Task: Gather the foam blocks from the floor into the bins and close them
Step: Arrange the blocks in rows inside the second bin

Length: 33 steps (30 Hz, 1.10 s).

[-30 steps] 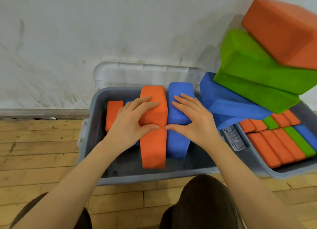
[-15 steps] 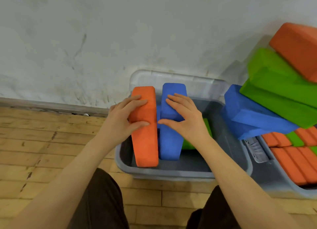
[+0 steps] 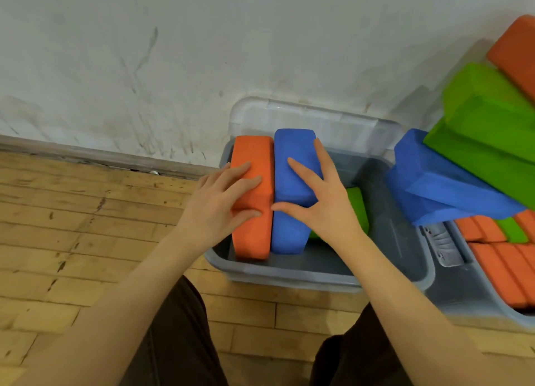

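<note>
- The left hand (image 3: 220, 209) lies on the orange block (image 3: 252, 165), fingers over its top face and thumb on its near face; its grip is curled round that block
- The right hand (image 3: 321, 203) lies on the blue block (image 3: 293, 154), fingers spread over the top and right side, thumb reaching left across the near face; its grip grasps that block
- The two blocks stand on edge side by side, touching, at the left end of the grey bin (image 3: 318, 275)
- A green block (image 3: 357, 209) lies low in the same bin, just right of the blue one and partly hidden by the right hand
- The bin sits on the wooden floor (image 3: 86, 226) against the white wall (image 3: 202, 53), and its clear lid (image 3: 318, 122) stands propped behind it against the wall
- To the right, a second bin (image 3: 469, 301) holds rows of orange and green blocks packed flat
- Above that bin rests a loose stack: a big blue block (image 3: 434, 183) at the bottom, green blocks (image 3: 486, 125) on it, and another orange block (image 3: 518, 50) on top, leaning toward the wall
- Dark trouser legs (image 3: 173, 342) show at the bottom of the view
</note>
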Each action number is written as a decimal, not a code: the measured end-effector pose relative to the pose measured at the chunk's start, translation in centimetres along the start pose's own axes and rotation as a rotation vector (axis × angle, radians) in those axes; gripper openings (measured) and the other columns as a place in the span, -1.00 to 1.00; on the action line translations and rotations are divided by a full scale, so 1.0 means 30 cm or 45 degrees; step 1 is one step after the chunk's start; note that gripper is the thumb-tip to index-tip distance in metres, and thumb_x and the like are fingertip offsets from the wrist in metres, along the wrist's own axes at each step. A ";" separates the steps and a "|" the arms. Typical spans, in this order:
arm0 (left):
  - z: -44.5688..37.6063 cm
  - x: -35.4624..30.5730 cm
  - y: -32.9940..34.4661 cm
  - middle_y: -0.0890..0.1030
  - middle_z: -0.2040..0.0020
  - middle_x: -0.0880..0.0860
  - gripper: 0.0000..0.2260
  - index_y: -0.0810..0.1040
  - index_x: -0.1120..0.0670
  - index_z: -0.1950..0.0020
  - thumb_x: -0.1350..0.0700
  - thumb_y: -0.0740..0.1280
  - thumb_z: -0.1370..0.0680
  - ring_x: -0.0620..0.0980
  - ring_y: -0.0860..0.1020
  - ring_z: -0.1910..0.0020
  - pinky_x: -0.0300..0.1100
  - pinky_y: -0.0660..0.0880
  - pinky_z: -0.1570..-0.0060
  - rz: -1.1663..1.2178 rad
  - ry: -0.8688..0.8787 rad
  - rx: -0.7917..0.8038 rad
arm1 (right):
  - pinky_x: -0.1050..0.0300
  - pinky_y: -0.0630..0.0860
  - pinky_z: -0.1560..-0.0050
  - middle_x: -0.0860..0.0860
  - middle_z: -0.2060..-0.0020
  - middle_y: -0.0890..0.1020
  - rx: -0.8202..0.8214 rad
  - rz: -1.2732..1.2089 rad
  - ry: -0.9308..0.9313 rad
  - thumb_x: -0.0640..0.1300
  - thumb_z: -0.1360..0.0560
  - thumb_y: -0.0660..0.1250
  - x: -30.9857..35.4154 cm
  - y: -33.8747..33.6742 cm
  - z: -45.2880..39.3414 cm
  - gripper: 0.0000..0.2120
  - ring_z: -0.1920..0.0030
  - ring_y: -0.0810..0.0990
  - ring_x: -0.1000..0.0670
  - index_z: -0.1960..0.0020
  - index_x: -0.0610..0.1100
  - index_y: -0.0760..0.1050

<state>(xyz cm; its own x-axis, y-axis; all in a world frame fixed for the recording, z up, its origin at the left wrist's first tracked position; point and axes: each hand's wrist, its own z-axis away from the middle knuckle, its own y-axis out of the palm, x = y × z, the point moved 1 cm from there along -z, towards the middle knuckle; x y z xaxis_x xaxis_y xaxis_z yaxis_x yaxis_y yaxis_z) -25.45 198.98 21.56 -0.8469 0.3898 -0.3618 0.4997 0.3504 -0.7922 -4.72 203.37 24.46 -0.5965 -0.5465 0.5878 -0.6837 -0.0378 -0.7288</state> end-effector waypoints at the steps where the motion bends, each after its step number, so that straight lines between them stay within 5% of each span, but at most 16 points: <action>1: 0.001 -0.008 0.001 0.46 -0.34 0.14 -0.52 0.36 -0.05 -0.28 -0.20 0.26 -0.42 0.27 0.43 -0.28 0.17 0.39 -0.17 -0.020 0.007 0.000 | 0.46 0.19 -0.25 -0.01 -0.53 -0.03 0.020 0.033 0.061 0.27 -0.26 0.40 0.009 -0.005 0.009 -0.23 -0.47 0.08 0.08 -0.41 0.05 0.33; 4: 0.015 -0.028 0.006 0.47 -0.33 0.15 -0.53 0.36 -0.04 -0.28 -0.18 0.26 -0.43 0.30 0.44 -0.27 0.19 0.42 -0.15 -0.037 0.014 -0.010 | 0.11 0.43 -0.22 0.02 -0.54 -0.10 0.133 0.155 0.220 0.28 -0.30 0.40 0.035 -0.027 0.020 -0.22 -0.41 0.29 -0.05 -0.44 0.22 0.19; 14: 0.087 -0.030 0.001 0.50 -0.29 0.10 -0.61 0.41 -0.06 -0.24 -0.16 0.25 -0.46 0.27 0.43 -0.29 0.15 0.43 -0.14 0.030 0.047 0.036 | -0.15 0.53 -0.11 -0.15 -0.51 0.11 0.029 0.133 0.206 0.32 -0.23 0.35 0.024 0.047 0.129 -0.20 -0.34 0.40 -0.22 -0.42 0.08 0.33; 25: 0.158 0.034 0.165 0.44 -0.36 0.17 -0.46 0.49 0.17 -0.31 -0.18 0.04 -0.58 0.27 0.52 -0.18 0.17 0.42 -0.17 -0.140 -0.118 0.492 | -0.04 0.32 -0.36 -0.06 -0.52 -0.03 0.324 0.027 0.436 0.06 -0.33 0.51 -0.137 0.213 0.205 -0.27 -0.48 0.15 -0.04 -0.43 0.07 0.31; 33: 0.108 0.046 0.226 0.59 -0.15 0.03 -0.64 0.62 0.03 -0.13 -0.12 0.18 -0.52 0.17 0.57 0.05 0.02 0.45 0.05 -0.216 -0.212 0.234 | 0.04 0.51 0.06 0.03 -0.43 0.17 0.299 0.243 0.385 0.30 -0.34 0.37 -0.197 0.217 0.207 -0.36 -0.14 0.47 0.01 -0.37 0.18 0.36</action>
<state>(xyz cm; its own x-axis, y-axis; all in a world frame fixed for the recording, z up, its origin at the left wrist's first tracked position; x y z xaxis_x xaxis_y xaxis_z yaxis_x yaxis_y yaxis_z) -23.83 199.12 14.10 -0.9413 0.1883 -0.2801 0.3199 0.2329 -0.9184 -3.03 201.16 14.06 -0.8232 -0.2937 0.4859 -0.4557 -0.1687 -0.8740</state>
